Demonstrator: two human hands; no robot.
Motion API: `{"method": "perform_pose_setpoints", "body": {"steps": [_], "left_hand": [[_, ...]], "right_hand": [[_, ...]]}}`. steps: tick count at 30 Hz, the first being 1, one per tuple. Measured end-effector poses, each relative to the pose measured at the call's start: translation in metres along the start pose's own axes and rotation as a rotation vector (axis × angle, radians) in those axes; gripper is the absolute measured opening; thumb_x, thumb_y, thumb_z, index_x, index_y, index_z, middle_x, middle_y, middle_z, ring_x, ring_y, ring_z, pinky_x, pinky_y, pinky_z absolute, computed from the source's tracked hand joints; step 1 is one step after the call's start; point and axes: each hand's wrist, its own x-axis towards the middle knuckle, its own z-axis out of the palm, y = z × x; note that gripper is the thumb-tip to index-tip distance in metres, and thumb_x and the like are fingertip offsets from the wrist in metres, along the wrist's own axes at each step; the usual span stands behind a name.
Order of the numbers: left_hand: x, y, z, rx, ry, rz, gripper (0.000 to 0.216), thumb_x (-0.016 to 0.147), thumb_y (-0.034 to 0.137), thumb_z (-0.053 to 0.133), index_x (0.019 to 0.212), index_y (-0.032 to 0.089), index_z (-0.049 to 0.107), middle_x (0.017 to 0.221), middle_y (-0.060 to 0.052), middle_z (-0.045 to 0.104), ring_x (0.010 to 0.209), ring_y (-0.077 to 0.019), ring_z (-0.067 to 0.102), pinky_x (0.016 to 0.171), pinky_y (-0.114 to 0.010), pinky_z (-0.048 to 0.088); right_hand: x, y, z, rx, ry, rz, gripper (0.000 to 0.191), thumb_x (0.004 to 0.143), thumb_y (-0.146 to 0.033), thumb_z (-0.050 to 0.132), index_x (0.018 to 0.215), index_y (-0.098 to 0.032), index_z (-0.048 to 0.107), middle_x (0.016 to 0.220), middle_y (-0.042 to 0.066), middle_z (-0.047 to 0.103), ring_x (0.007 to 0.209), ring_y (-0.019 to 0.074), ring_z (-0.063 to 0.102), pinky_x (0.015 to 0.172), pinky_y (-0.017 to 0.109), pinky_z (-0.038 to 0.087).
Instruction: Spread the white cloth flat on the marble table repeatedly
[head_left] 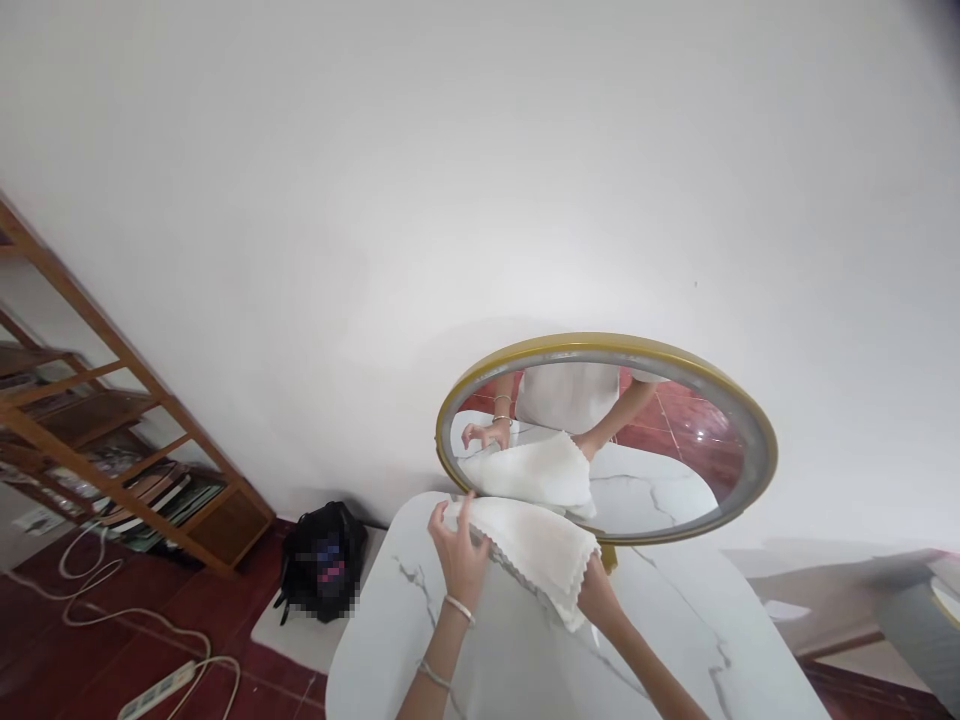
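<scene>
An oval mirror [679,450] with a gold rim stands upright at the far edge of a white marble table [517,660]. A white cloth with a scalloped edge [536,545] lies draped over my right hand, pressed at the mirror's lower rim. Only the forearm of my right hand [596,590] shows, with the fingers hidden under the cloth. My left hand [457,550] pinches the cloth's left corner between fingers and thumb. It wears a bracelet at the wrist. The mirror reflects both hands and the cloth.
A wooden shelf [112,440] with books leans at the left. A black bag [322,570] sits on the red tiled floor by the wall. A white power strip [154,690] and cables lie on the floor. A grey object [915,610] is at the right.
</scene>
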Motion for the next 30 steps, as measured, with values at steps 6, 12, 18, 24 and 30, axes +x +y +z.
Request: {"method": "perform_pose_setpoints", "body": {"steps": [6,12,18,24,30], "left_hand": [[-0.002,0.016,-0.005,-0.074,-0.446,0.309,0.037,0.077,0.004,0.040,0.102,0.023,0.058,0.106,-0.003,0.064,0.107,-0.0204,0.057,0.106,-0.051,0.036],[-0.015,0.032,-0.037,-0.144,-0.443,0.329,0.029,0.087,0.014,0.034,0.103,0.021,0.056,0.094,-0.005,0.068,0.087,-0.0184,0.064,0.077,-0.033,0.053],[-0.005,0.053,-0.087,-0.182,-0.471,0.487,0.029,0.084,0.007,0.033,0.093,0.022,0.056,0.099,-0.005,0.066,0.089,-0.0164,0.063,0.078,-0.029,0.051],[-0.012,0.050,-0.091,-0.202,-0.619,0.435,0.037,0.076,0.002,0.037,0.098,0.024,0.055,0.097,-0.001,0.068,0.088,-0.0165,0.064,0.078,-0.030,0.052],[-0.021,0.050,-0.086,-0.190,-0.680,0.489,0.043,0.073,-0.001,0.036,0.100,0.025,0.055,0.098,0.001,0.068,0.087,-0.0165,0.064,0.076,-0.029,0.052]], "right_hand": [[-0.040,-0.007,-0.010,0.208,0.264,0.223,0.077,0.072,-0.036,0.062,0.139,-0.030,0.024,0.128,0.011,0.053,0.104,0.0240,0.061,0.076,0.035,0.054],[-0.038,-0.039,-0.042,-0.177,0.227,0.106,0.025,0.081,-0.041,0.054,0.089,-0.023,0.069,0.106,0.012,0.063,0.102,0.0281,0.059,0.072,0.036,0.055],[-0.041,-0.089,-0.077,-0.359,0.270,-0.227,0.020,0.084,-0.022,0.049,0.097,-0.024,0.064,0.125,0.011,0.053,0.113,0.0256,0.051,0.086,0.041,0.051],[-0.056,-0.098,-0.081,-0.368,-0.158,-0.014,0.047,0.077,-0.008,0.035,0.114,-0.029,0.055,0.110,0.003,0.065,0.084,0.0134,0.065,0.072,0.024,0.053],[-0.072,-0.092,-0.085,-0.365,-0.351,0.138,0.040,0.067,-0.005,0.036,0.094,-0.024,0.059,0.097,0.004,0.065,0.075,0.0145,0.061,0.064,0.024,0.048]]}}
